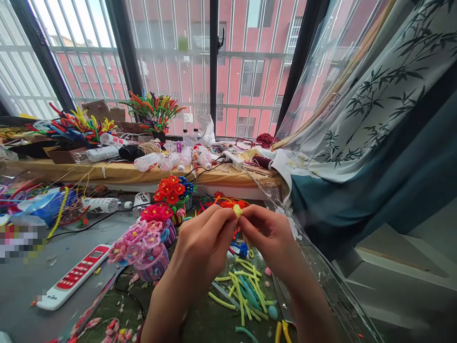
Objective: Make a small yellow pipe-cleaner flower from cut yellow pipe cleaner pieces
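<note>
Between the fingertips of both hands is a small, fuzzy, pale yellow pipe cleaner piece (237, 210), mostly covered by the fingers. My left hand (203, 238) pinches it from the left, and my right hand (269, 238) pinches it from the right. Below them lie several cut yellow-green pipe cleaners (240, 290) with a few teal ones among them. A blue fuzzy piece (243, 250) sits just under the right fingers. To the left of my left hand stand pots of pink pipe cleaner flowers (143, 238) and red pipe cleaner flowers (171, 188).
A white and red remote control (76, 276) lies on the grey table at left. Yellow-handled pliers or scissors (283, 331) show at the bottom edge. Plastic bottles (148, 162) and a power strip (233, 161) crowd the window ledge. A curtain (342, 190) hangs at right.
</note>
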`<action>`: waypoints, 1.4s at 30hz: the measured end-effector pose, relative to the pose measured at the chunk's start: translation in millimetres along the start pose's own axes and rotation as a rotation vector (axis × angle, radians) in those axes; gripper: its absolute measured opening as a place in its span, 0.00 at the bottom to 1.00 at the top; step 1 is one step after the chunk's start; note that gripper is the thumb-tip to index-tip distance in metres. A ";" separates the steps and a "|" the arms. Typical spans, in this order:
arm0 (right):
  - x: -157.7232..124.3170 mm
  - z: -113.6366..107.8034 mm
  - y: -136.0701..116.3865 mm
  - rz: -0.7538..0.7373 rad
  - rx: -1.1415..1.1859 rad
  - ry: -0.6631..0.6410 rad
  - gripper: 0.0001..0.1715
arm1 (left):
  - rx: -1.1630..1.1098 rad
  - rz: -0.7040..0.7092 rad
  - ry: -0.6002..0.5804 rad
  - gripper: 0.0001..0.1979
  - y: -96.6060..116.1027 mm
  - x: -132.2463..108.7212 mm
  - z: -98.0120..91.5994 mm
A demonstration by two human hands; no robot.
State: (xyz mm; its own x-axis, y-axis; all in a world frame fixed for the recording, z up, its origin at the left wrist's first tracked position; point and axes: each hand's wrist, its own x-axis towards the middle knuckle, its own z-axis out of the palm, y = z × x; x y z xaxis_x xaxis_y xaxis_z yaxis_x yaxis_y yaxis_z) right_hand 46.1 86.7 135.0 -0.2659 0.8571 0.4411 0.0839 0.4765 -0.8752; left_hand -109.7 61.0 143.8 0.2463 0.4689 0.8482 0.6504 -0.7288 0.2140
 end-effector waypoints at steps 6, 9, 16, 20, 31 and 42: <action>-1.3 -4.4 0.3 0.009 0.004 -0.053 0.10 | -0.126 -0.117 -0.022 0.06 0.4 -0.6 -1.1; -1.9 -5.9 0.4 0.003 -0.011 -0.094 0.10 | -0.153 -0.158 -0.026 0.06 0.7 -0.2 -0.8; -0.8 -7.8 5.1 0.044 0.029 -0.124 0.09 | -0.305 -0.271 -0.060 0.05 -4.0 2.9 -1.8; 0.5 -9.3 5.8 0.033 0.041 -0.183 0.10 | -0.402 -0.357 -0.076 0.07 -3.8 5.2 -1.4; 2.3 -7.4 5.8 -0.016 0.045 -0.196 0.09 | -0.715 -0.542 -0.121 0.06 -14.6 0.3 0.6; 2.6 -2.9 6.4 -0.006 0.166 -0.211 0.11 | -0.655 -0.494 -0.083 0.07 -12.4 -0.3 3.1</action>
State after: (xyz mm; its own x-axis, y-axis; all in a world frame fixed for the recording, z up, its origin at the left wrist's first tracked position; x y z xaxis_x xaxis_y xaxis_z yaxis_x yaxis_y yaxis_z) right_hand 48.7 92.6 131.1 -0.4621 0.7862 0.4103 -0.0721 0.4278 -0.9010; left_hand -115.6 71.5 139.4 0.1107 0.8286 0.5488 0.1529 -0.5598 0.8144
